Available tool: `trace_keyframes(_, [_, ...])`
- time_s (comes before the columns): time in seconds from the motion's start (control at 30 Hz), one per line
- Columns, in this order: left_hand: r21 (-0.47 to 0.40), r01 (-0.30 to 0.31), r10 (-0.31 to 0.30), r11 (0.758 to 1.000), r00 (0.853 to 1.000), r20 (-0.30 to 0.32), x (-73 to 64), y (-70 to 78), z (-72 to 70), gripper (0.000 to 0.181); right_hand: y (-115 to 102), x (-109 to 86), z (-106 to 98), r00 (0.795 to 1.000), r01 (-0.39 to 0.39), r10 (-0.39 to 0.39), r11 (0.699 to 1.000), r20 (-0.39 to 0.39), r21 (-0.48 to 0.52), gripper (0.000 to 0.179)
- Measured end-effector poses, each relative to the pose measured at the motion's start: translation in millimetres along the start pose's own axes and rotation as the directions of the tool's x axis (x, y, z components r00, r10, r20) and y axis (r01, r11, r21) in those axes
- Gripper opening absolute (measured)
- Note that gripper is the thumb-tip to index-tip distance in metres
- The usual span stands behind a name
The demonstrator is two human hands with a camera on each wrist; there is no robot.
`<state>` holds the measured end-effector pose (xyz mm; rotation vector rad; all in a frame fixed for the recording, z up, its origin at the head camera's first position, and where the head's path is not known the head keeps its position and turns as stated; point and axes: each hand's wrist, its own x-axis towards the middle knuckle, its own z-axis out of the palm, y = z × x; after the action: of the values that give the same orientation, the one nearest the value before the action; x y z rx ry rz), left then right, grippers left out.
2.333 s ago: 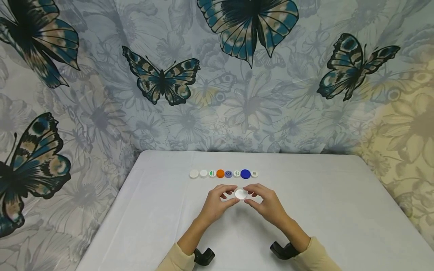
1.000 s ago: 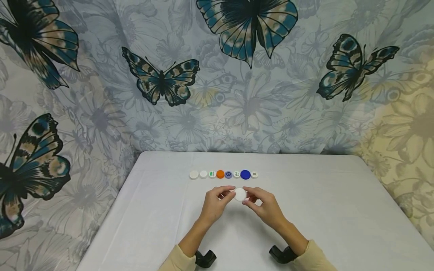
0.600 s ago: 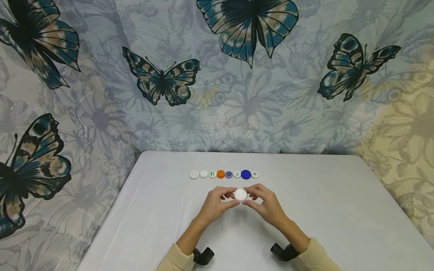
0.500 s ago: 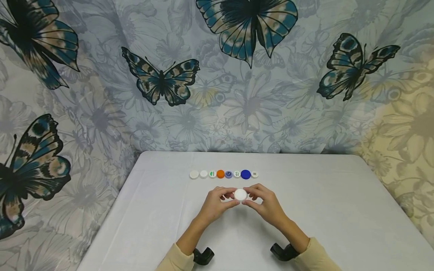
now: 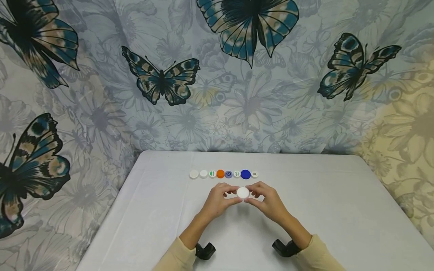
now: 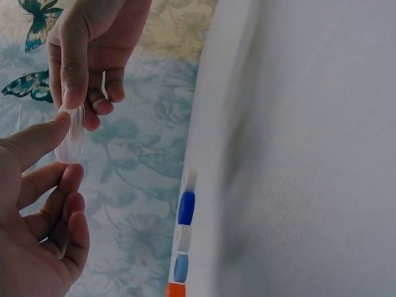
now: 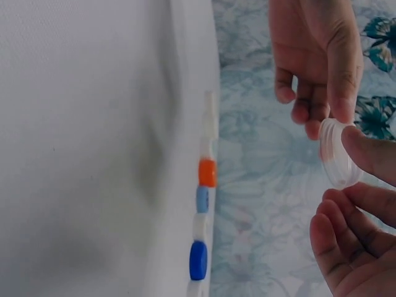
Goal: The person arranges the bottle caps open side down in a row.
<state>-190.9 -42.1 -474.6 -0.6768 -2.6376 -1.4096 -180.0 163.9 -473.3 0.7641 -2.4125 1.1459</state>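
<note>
Between both hands, raised off the table, is a round bottle cap (image 5: 242,192), white in the head view. The wrist views show it as clear plastic with a ridged rim. From the left, my left hand (image 5: 218,200) pinches its edge between thumb and fingertips. My right hand (image 5: 268,199) pinches the opposite edge the same way. In the left wrist view the cap (image 6: 71,137) stands nearly edge-on; in the right wrist view the cap (image 7: 338,158) shows its inner side partly. The remaining fingers of each hand are loosely curled.
Beyond the hands, a straight row of bottle caps lies on the white table (image 5: 162,210): white ones (image 5: 194,174), an orange one (image 5: 220,174), a light purple one (image 5: 228,174), a dark blue one (image 5: 245,174) and others. A butterfly-patterned cloth (image 5: 251,109) hangs behind.
Both hands have moved the cap slightly right and away from the body in the last half second. Earlier, the left thumb shifted onto the cap and back to its edge. The row stays put.
</note>
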Motion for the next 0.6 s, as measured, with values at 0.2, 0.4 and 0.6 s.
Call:
trace_keyframes(0.2, [0.056, -0.034, 0.033, 0.998, 0.999, 0.011, 18.2, -2.3, 10.5, 0.032, 12, 4.9, -6, 0.998, -0.05, 0.051, 0.998, 0.024, -0.037, 0.034])
trace_keyframes(0.4, [0.165, -0.063, 0.058, 0.984, 0.998, 0.034, 45.1, -8.9, 28.2, 0.033, 32, 13.3, -14, 0.99, -0.126, 0.131, 0.988, 0.051, -0.088, 0.036])
trace_keyframes(0.6, [0.227, -0.045, 0.035, 0.973, 0.998, 0.045, 69.8, -11.7, 45.3, 0.035, 55, 22.1, -22, 0.979, -0.171, 0.182, 0.978, 0.087, -0.118, 0.037])
